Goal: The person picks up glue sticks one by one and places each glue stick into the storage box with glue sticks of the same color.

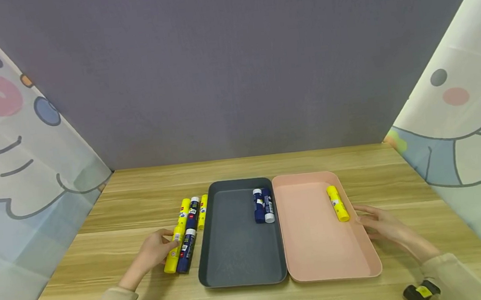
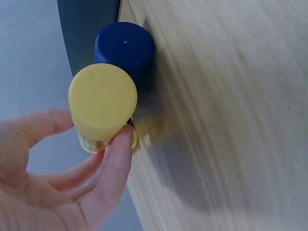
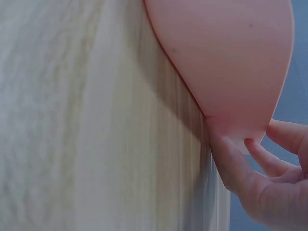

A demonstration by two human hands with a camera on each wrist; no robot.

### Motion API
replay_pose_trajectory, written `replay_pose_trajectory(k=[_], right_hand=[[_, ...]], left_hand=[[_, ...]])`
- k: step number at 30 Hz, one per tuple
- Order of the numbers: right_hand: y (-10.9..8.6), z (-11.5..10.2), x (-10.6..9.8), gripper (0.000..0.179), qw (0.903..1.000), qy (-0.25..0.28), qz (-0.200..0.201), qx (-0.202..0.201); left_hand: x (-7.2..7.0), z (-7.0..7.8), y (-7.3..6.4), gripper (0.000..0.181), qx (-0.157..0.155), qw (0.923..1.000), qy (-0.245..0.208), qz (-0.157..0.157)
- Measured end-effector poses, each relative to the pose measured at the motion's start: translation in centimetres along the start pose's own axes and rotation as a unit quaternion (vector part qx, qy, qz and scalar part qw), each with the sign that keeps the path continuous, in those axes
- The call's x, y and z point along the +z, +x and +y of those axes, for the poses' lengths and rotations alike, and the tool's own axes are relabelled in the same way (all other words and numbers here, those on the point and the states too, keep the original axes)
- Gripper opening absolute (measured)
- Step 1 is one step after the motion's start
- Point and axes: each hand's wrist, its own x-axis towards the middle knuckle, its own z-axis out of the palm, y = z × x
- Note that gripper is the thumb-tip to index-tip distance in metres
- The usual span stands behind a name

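My left hand (image 1: 156, 249) pinches a yellow glue stick (image 1: 175, 253) between thumb and fingers, left of the dark grey tray. In the left wrist view its round yellow end (image 2: 102, 98) faces the camera, beside the blue end of a blue glue stick (image 2: 126, 50). That blue glue stick (image 1: 187, 251) lies on the table right of the held one; whether the held one is lifted, I cannot tell. My right hand (image 1: 384, 225) touches the outer right wall of the pink tray (image 3: 231, 62) with relaxed fingers. Inside this tray lies one yellow glue stick (image 1: 338, 203).
The dark grey tray (image 1: 242, 256) adjoins the pink one and holds two blue glue sticks (image 1: 263, 205) at its right wall. Behind my left hand lie another yellow glue stick (image 1: 183, 211), a blue one (image 1: 192, 212) and a thinner-looking yellow one (image 1: 203, 211). A grey panel (image 1: 237, 73) stands behind the table.
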Motion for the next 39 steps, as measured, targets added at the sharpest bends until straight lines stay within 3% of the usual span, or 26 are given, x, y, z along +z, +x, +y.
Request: replay_pose_trajectory(k=[9,20,25,39], right_hand=[[0.0,0.0,0.0,0.065,1.0000,-0.002,0.000,-0.002],[0.0,0.0,0.0,0.064,1.0000,-0.001,-0.007,-0.003],[0.0,0.0,0.0,0.064,1.0000,-0.003,-0.008,-0.005],[0.0,0.0,0.0,0.067,1.0000,0.008,0.001,0.004]], left_hand=[[-0.3,0.3,-0.2,0.045,0.008,0.9999,0.014,0.006],[-0.7,1.0,0.0,0.047,0.018,0.9997,-0.014,0.002],[-0.8,1.8,0.1,0.047,0.012,0.9994,-0.031,-0.002],[-0.8,4.3,1.2,0.047,0.050,0.9960,-0.071,-0.021]])
